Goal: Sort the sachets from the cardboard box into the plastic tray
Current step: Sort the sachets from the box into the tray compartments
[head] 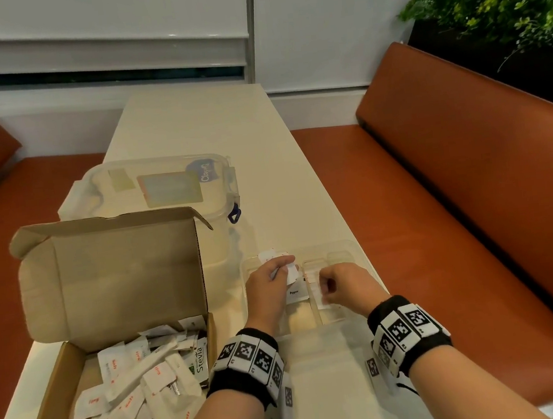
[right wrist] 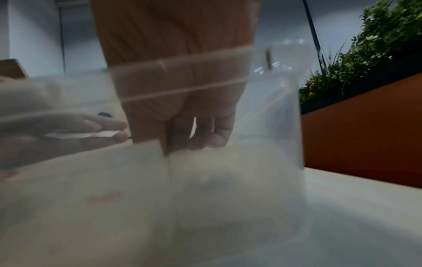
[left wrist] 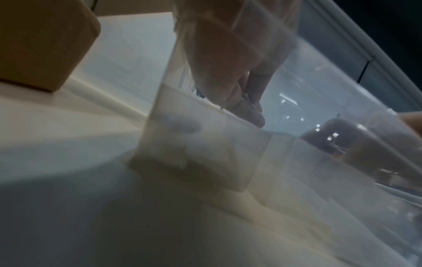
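both hands over the clear tray (head: 358, 252) on the table (head: 197, 122). left hand (head: 269, 286) above the tray's left part, fingers pinching a few white sachets (head: 290, 272), flat between thumb and fingertips in the right wrist view (right wrist: 84, 134). right hand (head: 344, 285) just beside it over the middle compartments, fingers curled downward onto a white sachet (head: 321, 293) in the tray; cannot tell whether gripped or only touched. another sachet marked "pepper" (head: 297, 292) lying in the tray below the left hand. open box (head: 112, 284) at left, lid standing up, heaped with more sachets (head: 137, 387), mostly white with red print, one stevia packet (head: 198, 359) at its right edge. lidded plastic tub (head: 160, 190) behind the box. orange bench (head: 454, 190) at right, plant (head: 499, 5) beyond it. both wrist views blurred, looking through the tray's clear wall.
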A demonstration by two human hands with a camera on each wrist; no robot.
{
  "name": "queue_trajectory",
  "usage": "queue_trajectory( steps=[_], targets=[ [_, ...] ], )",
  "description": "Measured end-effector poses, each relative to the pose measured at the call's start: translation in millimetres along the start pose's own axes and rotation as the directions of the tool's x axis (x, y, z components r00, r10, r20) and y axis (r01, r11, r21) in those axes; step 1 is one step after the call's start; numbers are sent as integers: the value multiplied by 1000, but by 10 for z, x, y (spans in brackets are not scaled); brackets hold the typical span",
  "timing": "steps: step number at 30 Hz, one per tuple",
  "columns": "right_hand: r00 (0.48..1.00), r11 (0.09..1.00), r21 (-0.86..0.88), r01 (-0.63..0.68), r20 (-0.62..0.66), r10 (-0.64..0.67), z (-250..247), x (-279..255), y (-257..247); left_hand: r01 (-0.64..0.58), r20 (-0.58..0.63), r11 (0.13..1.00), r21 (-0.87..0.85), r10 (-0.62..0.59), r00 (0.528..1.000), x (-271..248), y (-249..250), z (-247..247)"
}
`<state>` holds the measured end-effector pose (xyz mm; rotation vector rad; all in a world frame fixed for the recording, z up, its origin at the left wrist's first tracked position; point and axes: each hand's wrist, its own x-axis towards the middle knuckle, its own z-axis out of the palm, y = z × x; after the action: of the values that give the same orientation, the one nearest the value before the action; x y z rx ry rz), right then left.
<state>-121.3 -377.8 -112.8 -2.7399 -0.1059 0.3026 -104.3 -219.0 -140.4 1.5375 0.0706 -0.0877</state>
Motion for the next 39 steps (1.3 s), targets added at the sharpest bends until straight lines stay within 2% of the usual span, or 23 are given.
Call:
queue_trajectory(
  steps=[8,15,17,19,21,25,30,34,39],
  targets=[
    [999,999,12,-37,-34,38,46,-8,-8,-37,42,998,47,35,999,-33,43,-19],
    [998,999,22,-45,-34,46,33,-12,-23,-41,58,999,3,41,997,-34,41,-29],
    [993,997,71,-21,-116,30,-4,-9,-54,-31,70,1000,2,30,997,-26,24,-36],
    [964,986,162,38,-266,7,-57,10,-119,-15,75,1000,-24,16,997,-12,13,-38],
    [937,957,275,86,-348,16,-112,39,-200,-10,86,999,-51,15,996,-6,4,-42],
    [964,911,412,30,-252,82,-135,94,-282,-23,114,996,-90,34,993,-7,-7,-46],
    [956,755,656,2,-223,191,-75,75,-225,-24,70,991,-130,34,997,-4,-5,-44],
    [941,569,822,13,-202,270,-38,44,-166,19,17,985,-171,-16,1000,20,-6,-26],
    [935,328,944,36,-148,324,37,40,-190,30,24,986,-164,-26,999,32,-9,10]
  ],
)
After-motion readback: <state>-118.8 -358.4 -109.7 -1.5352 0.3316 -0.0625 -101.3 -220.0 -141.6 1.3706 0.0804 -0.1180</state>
